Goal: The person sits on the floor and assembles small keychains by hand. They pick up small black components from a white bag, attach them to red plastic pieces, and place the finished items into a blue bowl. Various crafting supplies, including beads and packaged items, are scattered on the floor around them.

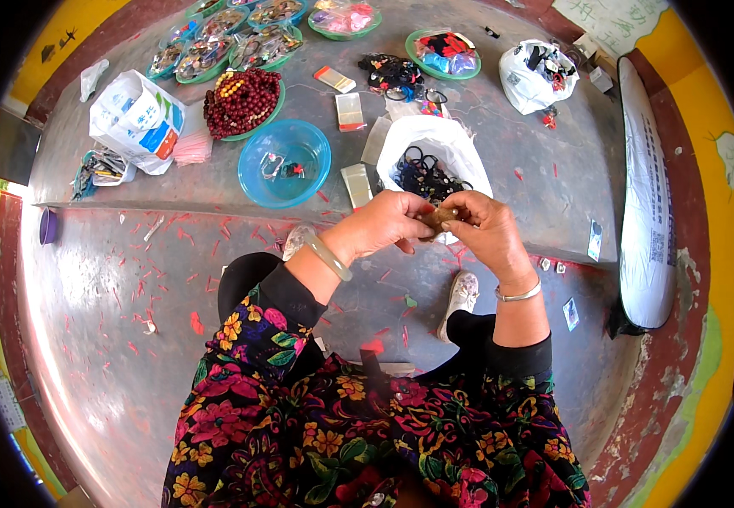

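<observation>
My left hand (pixel 388 222) and my right hand (pixel 487 230) meet in front of me, fingertips pinched together on a small brownish lump (pixel 440 218). Its kind cannot be made out, since the fingers cover much of it. Just beyond them a white plastic bag (pixel 466 146) stands with its mouth wide, and black bands, like hair ties (pixel 424 169), fill it. To the left sits a blue plastic basin (pixel 258 196) with a few small pieces in it, one of them red.
A raised grey platform carries dark red beads (pixel 244 102), a white bag (pixel 138 123), filled baskets (pixel 265 46) and another stuffed white bag (pixel 539 76). Small cards (pixel 356 184) lie near the basin. Red scraps litter the floor. A long silvery wrapped board (pixel 645 195) leans at the right.
</observation>
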